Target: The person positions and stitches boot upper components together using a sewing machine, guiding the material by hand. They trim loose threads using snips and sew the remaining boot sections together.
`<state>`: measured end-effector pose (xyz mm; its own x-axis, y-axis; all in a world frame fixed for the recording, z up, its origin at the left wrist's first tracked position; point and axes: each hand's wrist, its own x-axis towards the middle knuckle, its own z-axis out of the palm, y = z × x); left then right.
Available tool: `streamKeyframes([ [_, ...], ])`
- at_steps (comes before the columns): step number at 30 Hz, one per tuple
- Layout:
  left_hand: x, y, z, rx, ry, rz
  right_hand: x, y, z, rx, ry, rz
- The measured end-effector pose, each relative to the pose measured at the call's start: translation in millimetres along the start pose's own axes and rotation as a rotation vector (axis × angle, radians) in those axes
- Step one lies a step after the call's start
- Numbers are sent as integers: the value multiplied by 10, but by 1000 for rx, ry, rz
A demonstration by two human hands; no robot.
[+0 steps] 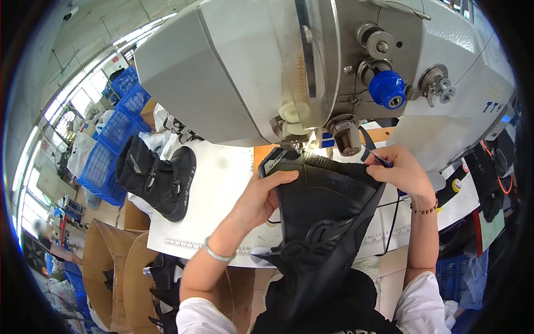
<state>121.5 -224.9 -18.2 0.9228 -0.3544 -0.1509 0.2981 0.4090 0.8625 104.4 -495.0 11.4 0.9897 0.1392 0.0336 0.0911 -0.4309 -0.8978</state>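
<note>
A black boot upper (325, 197) with a ribbed, gathered top edge lies under the head of a grey-white sewing machine (245, 61). Its lower part, with laces, hangs over the table's near edge toward my lap. My left hand (253, 200) is closed on the upper's left side, thumb on top and fingers underneath. At the right end of the gathered edge, my right hand (403, 172) pinches the material. A slim dark tool (382, 161) sticks out between its fingers; its exact kind is unclear. The machine's head hides the needle, and a lamp glows there.
A finished black boot (158, 178) lies on its side on the white table (217, 167), left of the machine. Blue crates (114, 150) and an open cardboard box (103, 267) stand at left. Thread spools (457, 181) lie at right. Another person stands far left.
</note>
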Motion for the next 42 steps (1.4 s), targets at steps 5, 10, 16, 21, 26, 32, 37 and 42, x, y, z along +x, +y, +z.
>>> streamKeyframes([
  [5, 2, -50, 146, 92, 118, 99, 40, -22, 76, -264, 71, -141],
  [10, 10, -211, 199, 13, 138, 227, 144, 36, 218, -220, 138, -213],
  [16, 64, -315, 184, 255, 253, 348, 249, 212, 245, 75, 112, -196],
  [21, 50, -311, 234, 395, 325, 416, 293, 312, 256, 107, 140, -275],
  [26, 30, -276, 309, 348, 305, 446, 308, 320, 260, 152, 139, -284],
  [32, 44, -256, 318, 371, 305, 439, 325, 333, 250, 137, 126, -264],
  [37, 69, -256, 238, 399, 291, 415, 429, 203, 44, -139, -34, -230],
  [42, 52, -265, 243, 241, 297, 314, 559, 79, -79, 150, -347, -95],
])
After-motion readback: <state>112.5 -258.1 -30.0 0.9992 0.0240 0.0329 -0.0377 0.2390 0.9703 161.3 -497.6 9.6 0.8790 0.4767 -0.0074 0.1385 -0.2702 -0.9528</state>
